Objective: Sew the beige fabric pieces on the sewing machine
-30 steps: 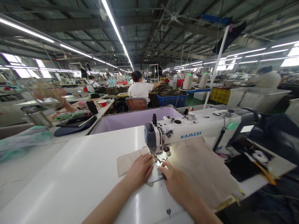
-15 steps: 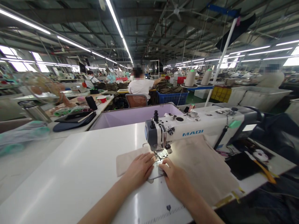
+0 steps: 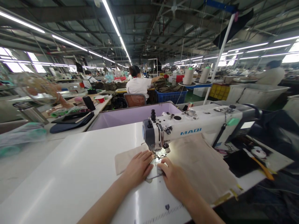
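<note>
My left hand (image 3: 138, 166) lies flat with its fingers stretched on a beige fabric piece (image 3: 122, 160), just left of the presser foot (image 3: 160, 154) of a white sewing machine (image 3: 190, 123). My right hand (image 3: 174, 177) is closed, thumb and forefinger bent together at the front of the lit metal plate below the needle. What its fingertips hold, if anything, is hidden. Beside this hand, a larger beige fabric (image 3: 201, 165) spreads under the machine arm and over the right of the white table (image 3: 77, 174).
Behind the table is a lilac-lined bin (image 3: 135, 115). Two thread cones (image 3: 188, 77) stand on a holder beyond the machine. On the left side table are a steel flask (image 3: 30, 112) and a dark pouch (image 3: 72, 123). A co-worker in white (image 3: 139, 85) sits ahead.
The whole view has shifted slightly, with the machine and table appearing a little further left. My hands keep nearly the same places beside the presser foot.
</note>
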`<state>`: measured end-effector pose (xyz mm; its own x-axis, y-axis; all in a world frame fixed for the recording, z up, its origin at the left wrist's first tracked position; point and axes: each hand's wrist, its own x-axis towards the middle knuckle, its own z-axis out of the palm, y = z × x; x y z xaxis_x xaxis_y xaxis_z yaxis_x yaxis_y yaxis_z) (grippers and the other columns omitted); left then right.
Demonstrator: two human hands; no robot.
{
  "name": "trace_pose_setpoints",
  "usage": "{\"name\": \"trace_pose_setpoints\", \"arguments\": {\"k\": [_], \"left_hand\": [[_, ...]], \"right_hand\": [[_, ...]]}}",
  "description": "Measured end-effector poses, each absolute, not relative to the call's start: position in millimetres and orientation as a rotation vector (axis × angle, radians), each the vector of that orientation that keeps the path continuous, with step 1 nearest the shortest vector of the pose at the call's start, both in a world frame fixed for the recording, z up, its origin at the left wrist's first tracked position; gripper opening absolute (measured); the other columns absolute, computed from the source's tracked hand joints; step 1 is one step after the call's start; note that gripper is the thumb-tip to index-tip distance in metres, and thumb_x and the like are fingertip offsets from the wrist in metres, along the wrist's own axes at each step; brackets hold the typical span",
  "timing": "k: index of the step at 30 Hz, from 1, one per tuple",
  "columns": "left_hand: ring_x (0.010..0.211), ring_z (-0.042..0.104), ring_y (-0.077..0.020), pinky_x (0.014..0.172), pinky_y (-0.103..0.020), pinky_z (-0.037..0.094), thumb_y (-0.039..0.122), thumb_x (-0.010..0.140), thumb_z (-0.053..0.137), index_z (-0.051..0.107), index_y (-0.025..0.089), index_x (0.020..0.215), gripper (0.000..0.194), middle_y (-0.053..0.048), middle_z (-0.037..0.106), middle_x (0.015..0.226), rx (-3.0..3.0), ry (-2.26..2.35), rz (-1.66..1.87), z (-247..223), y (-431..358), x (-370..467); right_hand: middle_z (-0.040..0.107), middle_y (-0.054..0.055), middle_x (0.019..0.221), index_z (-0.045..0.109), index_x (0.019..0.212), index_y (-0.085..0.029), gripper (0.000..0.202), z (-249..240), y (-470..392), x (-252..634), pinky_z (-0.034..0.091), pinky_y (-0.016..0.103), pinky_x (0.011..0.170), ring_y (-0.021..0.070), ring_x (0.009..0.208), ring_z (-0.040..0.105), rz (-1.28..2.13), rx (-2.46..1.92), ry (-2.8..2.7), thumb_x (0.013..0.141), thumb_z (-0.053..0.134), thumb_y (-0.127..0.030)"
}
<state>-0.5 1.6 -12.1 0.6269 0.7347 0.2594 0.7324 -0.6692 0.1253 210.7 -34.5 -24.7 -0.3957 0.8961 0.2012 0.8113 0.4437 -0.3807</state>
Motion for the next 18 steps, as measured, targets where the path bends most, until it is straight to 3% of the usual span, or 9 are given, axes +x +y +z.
{"name": "trace_pose_setpoints", "arguments": {"k": [18], "left_hand": [[0.127,0.057,-0.0279,0.111,-0.048,0.045,0.025,0.098,0.05,0.059,0.02,0.13,0.034,-0.01,0.063,0.135,2.783,1.288,0.438,-7.6,2.0,1.7]], "right_hand": [[0.063,0.003,0.124,0.066,0.116,-0.025,0.041,-20.5,-35.5,211.2,0.049,0.027,0.075,0.0194,0.092,0.067,0.356,-1.46,-2.342,0.085,0.048,-0.006]]}}
